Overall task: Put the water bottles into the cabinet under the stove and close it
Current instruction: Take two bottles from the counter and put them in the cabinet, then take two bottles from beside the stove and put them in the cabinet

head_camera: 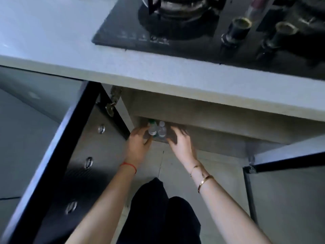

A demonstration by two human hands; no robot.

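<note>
Two small clear water bottles stand upright side by side at the front edge of the open cabinet [202, 111] under the stove [175, 23]. The left bottle [152, 128] has a green cap and label; the right bottle [162, 130] has a pale cap. My left hand [139, 143] curls around the green-capped bottle from the left. To the right of the pale-capped bottle, my right hand [181, 140] has its fingers spread; whether it touches the bottle I cannot tell. The image is blurred.
The left cabinet door [73, 155] swings wide open toward me, with hinges and round fittings on its inner face. The right door [284, 173] is open too. The pale countertop edge [158, 73] overhangs the cabinet. My dark-clothed knees [161, 208] are below on the tiled floor.
</note>
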